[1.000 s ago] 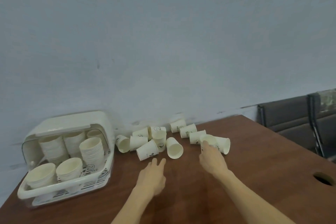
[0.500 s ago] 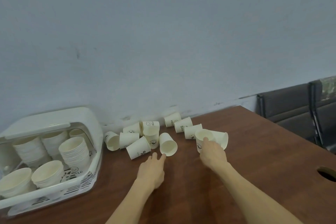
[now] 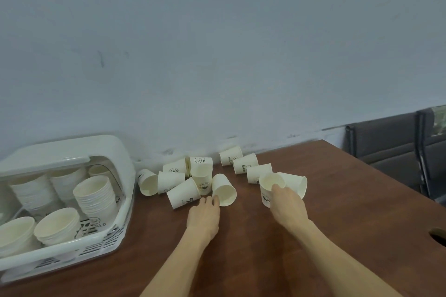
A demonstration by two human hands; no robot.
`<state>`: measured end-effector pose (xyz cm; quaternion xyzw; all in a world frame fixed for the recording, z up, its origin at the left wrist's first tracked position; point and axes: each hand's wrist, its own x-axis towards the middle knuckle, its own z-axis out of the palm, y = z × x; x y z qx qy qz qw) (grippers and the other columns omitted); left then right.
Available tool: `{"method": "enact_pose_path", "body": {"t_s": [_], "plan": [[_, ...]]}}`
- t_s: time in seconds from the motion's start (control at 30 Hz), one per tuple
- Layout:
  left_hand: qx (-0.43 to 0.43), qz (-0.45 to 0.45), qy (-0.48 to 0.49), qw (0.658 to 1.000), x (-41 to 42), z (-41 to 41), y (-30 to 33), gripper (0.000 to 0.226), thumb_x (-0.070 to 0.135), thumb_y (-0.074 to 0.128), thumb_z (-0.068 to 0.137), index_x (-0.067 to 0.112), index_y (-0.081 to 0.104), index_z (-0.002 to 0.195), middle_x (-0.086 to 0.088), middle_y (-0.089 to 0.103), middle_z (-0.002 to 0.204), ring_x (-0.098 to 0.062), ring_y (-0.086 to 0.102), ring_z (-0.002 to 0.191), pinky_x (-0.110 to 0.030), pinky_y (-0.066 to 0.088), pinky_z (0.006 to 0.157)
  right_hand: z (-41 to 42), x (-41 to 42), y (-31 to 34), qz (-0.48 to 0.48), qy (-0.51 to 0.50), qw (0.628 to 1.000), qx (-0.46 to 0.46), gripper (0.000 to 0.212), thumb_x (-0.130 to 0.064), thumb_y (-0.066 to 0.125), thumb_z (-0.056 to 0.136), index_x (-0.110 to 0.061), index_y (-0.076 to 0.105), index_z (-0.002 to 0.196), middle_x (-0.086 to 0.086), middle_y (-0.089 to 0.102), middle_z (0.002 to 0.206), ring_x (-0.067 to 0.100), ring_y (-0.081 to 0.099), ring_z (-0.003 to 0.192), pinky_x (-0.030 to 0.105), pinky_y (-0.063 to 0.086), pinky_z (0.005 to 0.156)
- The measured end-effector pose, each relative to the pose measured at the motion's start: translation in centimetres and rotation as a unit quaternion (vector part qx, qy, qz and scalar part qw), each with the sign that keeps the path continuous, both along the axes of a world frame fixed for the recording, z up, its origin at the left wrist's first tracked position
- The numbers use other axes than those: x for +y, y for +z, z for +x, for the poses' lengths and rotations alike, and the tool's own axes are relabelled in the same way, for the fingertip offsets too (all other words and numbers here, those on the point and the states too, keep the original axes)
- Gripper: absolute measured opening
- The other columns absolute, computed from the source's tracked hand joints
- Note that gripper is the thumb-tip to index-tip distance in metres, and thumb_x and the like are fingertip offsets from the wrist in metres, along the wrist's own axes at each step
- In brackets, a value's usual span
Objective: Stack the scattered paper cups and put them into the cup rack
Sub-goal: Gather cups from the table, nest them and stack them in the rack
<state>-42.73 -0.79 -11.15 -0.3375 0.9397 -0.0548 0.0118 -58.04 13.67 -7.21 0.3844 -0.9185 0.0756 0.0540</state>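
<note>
Several white paper cups lie scattered on their sides along the back of the brown table (image 3: 313, 260). My right hand (image 3: 287, 202) grips one upright cup (image 3: 269, 185), its thumb over the rim. Just behind that one lies another cup (image 3: 295, 183) on its side. My left hand (image 3: 205, 214) rests flat on the table, its fingertips touching the rim of a tipped cup (image 3: 224, 190). The white cup rack (image 3: 96, 246) stands at the left with its lid raised and holds several stacks of cups (image 3: 95, 193).
A grey wall runs close behind the cups. Dark chairs (image 3: 391, 149) stand past the table's right edge. A round cable hole (image 3: 438, 236) sits in the table at the far right.
My right hand has stood the cup upright and closed around it. My left hand has slid forward to the tipped cup. The view has shifted right and nearer.
</note>
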Motion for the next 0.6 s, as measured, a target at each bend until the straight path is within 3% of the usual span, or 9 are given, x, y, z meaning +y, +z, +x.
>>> {"method": "enact_pose_path", "body": {"t_s": [0.27,0.6], "plan": [[0.014,-0.019,-0.021,1.0,0.5,0.8,0.9,0.051,0.011,0.061,0.087,0.008,0.04,0.133,-0.008,0.054,0.125,-0.025,0.047,0.117,-0.035,0.044,0.086,1.3,0.1,0.5,-0.008,0.0,1.0,-0.008,0.021,-0.008,0.043,0.092,-0.01,0.051,0.11,0.01,0.062,0.107,0.026,0.06,0.097,0.032,0.043,0.069],[0.082,-0.012,-0.01,0.997,2.0,5.3,3.8,0.03,0.004,0.051,0.088,0.013,0.055,0.117,-0.011,0.061,0.112,-0.028,0.059,0.101,-0.037,0.047,0.077,6.0,-0.7,2.3,-0.032,0.051,0.998,-0.012,0.021,-0.011,0.042,0.092,-0.01,0.051,0.11,0.01,0.063,0.107,0.027,0.061,0.098,0.032,0.041,0.069]]}}
